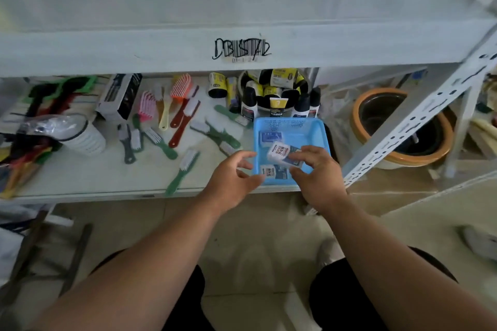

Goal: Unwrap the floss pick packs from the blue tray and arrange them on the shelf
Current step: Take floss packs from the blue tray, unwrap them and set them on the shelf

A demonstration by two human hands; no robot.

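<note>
A: Location of the floss pick pack (pixel 279 154)?
B: Above the blue tray (pixel 289 125) on the shelf (pixel 94 174), gripped by the right hand (pixel 317 172) fingers.
A: Left hand (pixel 231 180)?
B: Fingers spread, empty, beside the tray. Two packs lie inside.

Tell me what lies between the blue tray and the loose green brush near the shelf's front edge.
Head view: only the left hand, open, hovers there above bare shelf between the blue tray and green brush.

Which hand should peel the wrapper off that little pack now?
Probably the left hand. The right hand already holds a floss pick pack over the blue tray, while the left is open and empty right beside it, so it looks free to pull the wrap.
</note>
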